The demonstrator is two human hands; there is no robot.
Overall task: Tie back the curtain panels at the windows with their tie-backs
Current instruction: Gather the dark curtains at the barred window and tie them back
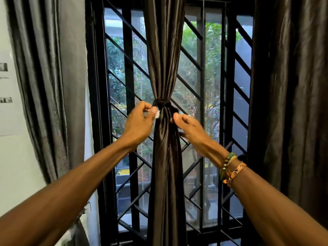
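Head view shows your 2 arms stretched toward the dark brown satin curtain panel (165, 50) that hangs down the middle of the window. The panel is gathered into 1 tight bunch at about mid-height. There a tie-back (161, 103) of the same dark cloth is wrapped round it and knotted, and the folds spread out again above and below the band.

Your left hand (139, 121) sits just left of the tie-back with its fingers curled in. Its fingertips pinch a small white thing (156, 113) right against the left edge of the panel, just under the band. Blur hides what that white thing is.

Your right hand (189, 126) is on the other side, a little lower than the band. Its thumb lies on the front of the bunched folds and its fingers curl round behind them, so it grips the panel. You cannot tell whether a loose end of the tie-back is caught in that grip as well. A ring (189, 115) shows on 1 finger of that hand, and several beaded and woven bracelets (230, 167) circle its wrist.

Behind the panel stands a black window grille (127, 71) with upright and slanted bars, with green trees beyond the glass. A grey curtain (46, 77) hangs at the left beside a pale wall with a printed sheet (7, 96), and another dark curtain (292, 86) hangs at the right.
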